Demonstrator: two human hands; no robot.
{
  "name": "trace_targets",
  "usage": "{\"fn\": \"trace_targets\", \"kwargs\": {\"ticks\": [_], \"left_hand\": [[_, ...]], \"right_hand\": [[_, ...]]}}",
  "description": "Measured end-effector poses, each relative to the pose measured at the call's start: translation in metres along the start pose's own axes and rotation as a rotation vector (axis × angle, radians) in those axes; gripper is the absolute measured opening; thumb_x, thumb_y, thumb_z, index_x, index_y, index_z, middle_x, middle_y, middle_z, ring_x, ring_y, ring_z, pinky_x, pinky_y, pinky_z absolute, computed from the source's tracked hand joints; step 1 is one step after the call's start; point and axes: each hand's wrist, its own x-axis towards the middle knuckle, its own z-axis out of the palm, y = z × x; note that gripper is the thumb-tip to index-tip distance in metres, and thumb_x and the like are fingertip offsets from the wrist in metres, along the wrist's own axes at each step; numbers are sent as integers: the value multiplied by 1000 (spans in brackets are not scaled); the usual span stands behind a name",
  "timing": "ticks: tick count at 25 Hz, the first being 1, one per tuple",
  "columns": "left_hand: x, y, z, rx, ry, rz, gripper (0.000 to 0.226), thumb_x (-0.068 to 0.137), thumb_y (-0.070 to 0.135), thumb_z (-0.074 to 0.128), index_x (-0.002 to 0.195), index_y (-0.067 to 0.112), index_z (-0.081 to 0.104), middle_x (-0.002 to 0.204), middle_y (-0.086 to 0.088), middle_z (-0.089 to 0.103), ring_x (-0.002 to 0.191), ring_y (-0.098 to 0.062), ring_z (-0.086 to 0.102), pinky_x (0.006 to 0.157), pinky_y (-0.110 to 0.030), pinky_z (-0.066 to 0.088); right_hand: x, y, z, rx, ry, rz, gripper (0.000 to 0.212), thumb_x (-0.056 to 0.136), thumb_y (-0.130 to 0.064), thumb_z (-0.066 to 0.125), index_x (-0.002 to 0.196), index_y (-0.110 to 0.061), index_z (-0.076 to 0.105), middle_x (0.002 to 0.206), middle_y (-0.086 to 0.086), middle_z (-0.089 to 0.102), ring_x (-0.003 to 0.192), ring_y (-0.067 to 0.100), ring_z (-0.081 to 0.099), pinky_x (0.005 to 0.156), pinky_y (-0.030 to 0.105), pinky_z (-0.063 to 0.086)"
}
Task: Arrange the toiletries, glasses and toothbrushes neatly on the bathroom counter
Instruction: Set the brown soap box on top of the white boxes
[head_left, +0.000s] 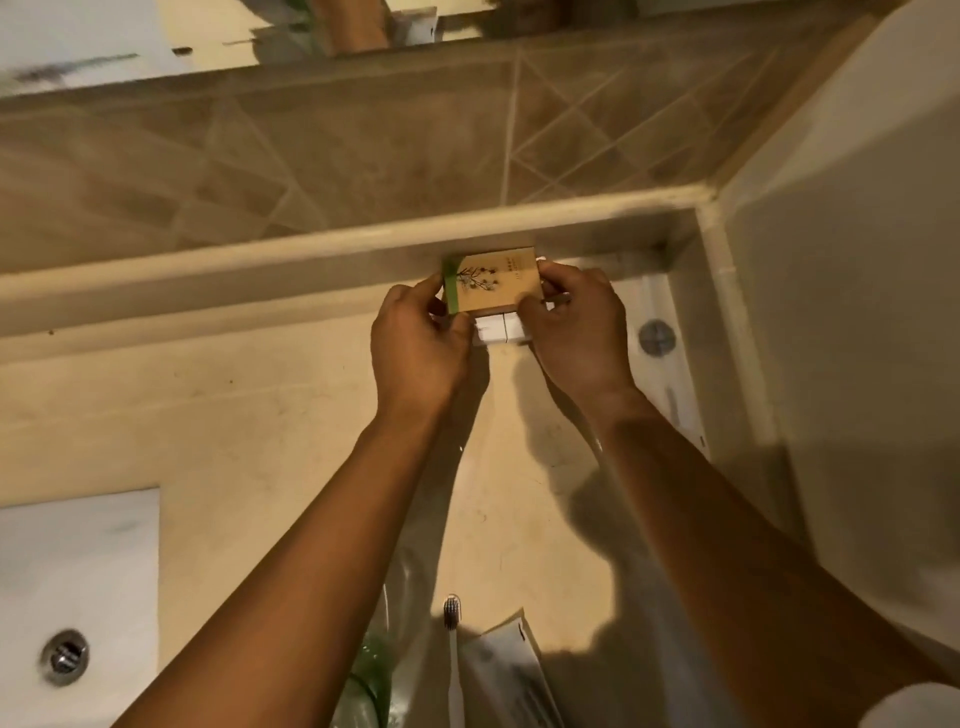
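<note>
- Toiletries are the matter at hand: a small tan box (491, 280) with a flower print and a green band down its left end sits at the back of the beige counter (270, 415), against the raised ledge below the tiled wall (311, 156).
- Left hand (418, 345) grasps the box at its green-banded end, thumb and fingertips pinching that edge.
- Right hand (576, 332) grasps the opposite end of the box, fingers curled round its right edge.
- White packet (498, 328) lies just under the tan box, its front edge showing between the two hands; whether either hand also touches it cannot be told.
- Toothbrush (453, 644), white with grey bristles, lies on the counter near the front edge, head pointing towards the wall, well apart from the box.
- Clear plastic wrapper (384, 649) with green printing lies just left of the toothbrush, partly under the left forearm.
- White sachet (504, 670) lies just right of the toothbrush, tilted.
- Sink (78, 571) shows at the lower left, with a metal drain (65, 657) in its basin.
- Round metal disc (657, 336) lies near the right corner of the counter, beside the right hand.
- Long white packet (680, 410) lies along the right side wall; its print is too blurred to read.
- Mirror (104, 41) runs along the top above the tiles.
</note>
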Motion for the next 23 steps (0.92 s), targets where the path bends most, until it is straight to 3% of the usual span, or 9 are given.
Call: {"fn": "trace_targets", "kwargs": {"ticks": [4,10,15,23], "left_hand": [[6,-5,4,-15,-18,10,50,89,11,67,138,19,61,104,3,57,94,-20,65,86,-28,52],[3,-10,7,-16,-2,36,47,91,15,69,137,21,62,102,8,54,88,-11,58,70,-2,34],[4,-6,9,-37,-7,38,49,89,14,70,137,20,61,102,5,55,89,-15,59,82,-24,47],[-7,-9,0,14,-20,30,64,90,27,73,147,17,46,124,-6,60,101,-16,61,92,-29,52]], "right_hand": [[1,1,4,-30,-9,27,35,93,-27,66,128,-29,66,121,-3,57,105,16,65,93,40,58],[0,1,7,-26,7,41,37,93,-28,68,129,-28,63,126,-1,54,107,20,65,93,43,58],[2,4,8,-14,19,62,38,92,-28,70,130,-28,62,128,-2,54,109,20,64,94,43,57],[-10,2,-1,59,61,37,38,95,-28,68,132,-23,60,134,1,51,116,18,61,97,37,57]]}}
